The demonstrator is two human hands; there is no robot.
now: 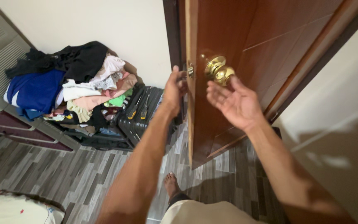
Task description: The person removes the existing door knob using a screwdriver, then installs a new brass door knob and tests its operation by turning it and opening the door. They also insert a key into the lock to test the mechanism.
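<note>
Brass doorknob (pixel 219 70) on the brown wooden door (pixel 245 62) was what both hands were about, seen from the head camera. That door stood part-way open, its edge toward the person, the round knob on the near face just beside the latch plate (pixel 190 71).

Right hand (pixel 233 102) was held palm up, fingers spread wide and empty, the fingertips just under the knob and maybe brushing it. Left hand (pixel 174 89) had reached to the door's edge, fingers curled at the far side by the latch; whether they gripped another knob there I could not tell.

To my eye the step in hand was taking hold of the door at its knob; a next move would call for the right fingers to close round the ball.

Off to the left a heap of clothes (pixel 69 85) lay over a dark suitcase (pixel 139 114), against a pale wall. A bare foot (pixel 171 184) rested on the grey plank floor (pixel 63 174). No packages, labels or signs showed anywhere.
</note>
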